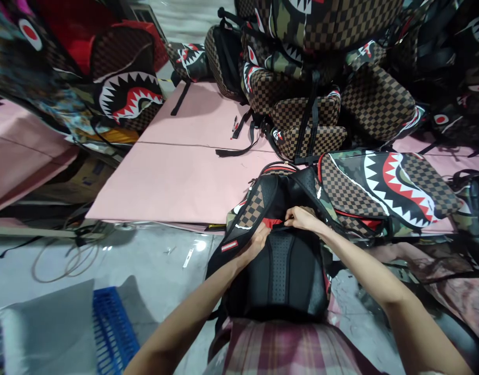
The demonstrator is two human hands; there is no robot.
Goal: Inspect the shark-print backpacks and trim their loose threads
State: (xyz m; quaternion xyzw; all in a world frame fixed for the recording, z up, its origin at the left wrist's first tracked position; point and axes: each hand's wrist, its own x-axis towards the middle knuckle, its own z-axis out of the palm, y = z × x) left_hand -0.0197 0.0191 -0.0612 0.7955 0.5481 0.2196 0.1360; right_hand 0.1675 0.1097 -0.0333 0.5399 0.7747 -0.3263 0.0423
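Left grip (259, 235) and right grip (301, 217) are both holding the black backpack (297, 271), the left closing on it by a bit of red lining (271, 222), the right pinching a dark edge just beside, though some fingertips are hiding in the fabric. Below the two grips, the backpack's padded back is facing up, its lower end resting against the person's plaid clothing (278, 346). Shoulder straps (239, 226) are spreading outward and away from the grips, the one by the left grip bearing a red-and-white label (229, 246). To the right of the right grip, another backpack (391, 187) is lying on the pink table (176, 182), showing a toothy shark mouth. Beyond both grips, checkered bags (280, 86) are piling up. Below and well left of the left grip, a blue basket (113, 330) is showing.
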